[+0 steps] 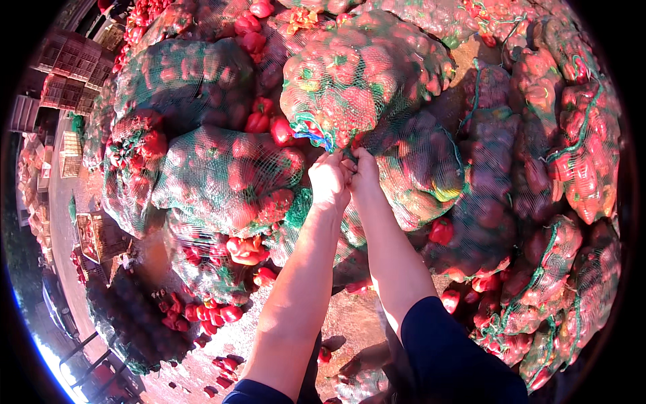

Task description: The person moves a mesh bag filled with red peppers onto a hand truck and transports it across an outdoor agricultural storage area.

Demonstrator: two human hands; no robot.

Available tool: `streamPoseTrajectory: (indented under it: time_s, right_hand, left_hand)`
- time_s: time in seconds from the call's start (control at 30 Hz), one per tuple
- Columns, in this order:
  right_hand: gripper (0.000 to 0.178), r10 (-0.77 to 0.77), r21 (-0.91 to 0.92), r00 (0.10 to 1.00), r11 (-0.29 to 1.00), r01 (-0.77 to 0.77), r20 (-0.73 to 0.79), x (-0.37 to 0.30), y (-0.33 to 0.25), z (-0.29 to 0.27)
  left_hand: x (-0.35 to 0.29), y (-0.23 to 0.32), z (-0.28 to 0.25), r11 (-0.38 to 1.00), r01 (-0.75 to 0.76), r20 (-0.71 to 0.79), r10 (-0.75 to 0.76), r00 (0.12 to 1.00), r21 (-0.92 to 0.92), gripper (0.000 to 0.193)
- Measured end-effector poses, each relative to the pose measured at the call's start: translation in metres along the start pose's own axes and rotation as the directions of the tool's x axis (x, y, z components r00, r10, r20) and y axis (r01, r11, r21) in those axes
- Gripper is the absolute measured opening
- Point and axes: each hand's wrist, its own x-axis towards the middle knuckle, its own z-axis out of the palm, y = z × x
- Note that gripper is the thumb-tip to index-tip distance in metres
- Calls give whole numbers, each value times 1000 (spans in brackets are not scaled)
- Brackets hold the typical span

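Note:
A large green mesh sack [350, 74] full of red peppers lies ahead of me on top of other sacks. Its gathered near end, with blue and green netting [315, 135] bunched there, reaches my hands. My left hand [328, 178] is closed on this bunched end. Right beside it, my right hand [363, 168] is also closed at the same mesh, its fingers against the left ones. Just what each set of fingers pinches is partly hidden. Both arms stretch out straight from the lower edge. Below the hands lies another filled mesh sack [417, 168].
Filled pepper sacks surround me, among them one at left [229, 175] and a row at right [585, 155]. Loose red peppers [208, 315] are scattered on the ground near my feet. Stacked crates [74, 64], a wooden crate [97, 236] and a parked car [59, 306] stand far left.

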Motion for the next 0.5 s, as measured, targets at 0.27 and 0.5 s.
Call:
streamPoseTrajectory:
  time_s: [0.27, 0.5]
  right_hand:
    - [6, -181, -256, 957, 959, 120, -228, -185, -28, -2]
    - [23, -16, -277, 974, 960, -49, -227, -384, 21, 18]
  left_hand:
    - [-171, 7, 49, 990, 139, -27, -140, 990, -30, 14]
    - [-357, 58, -1, 943, 267, -106, -292, 951, -201, 13]
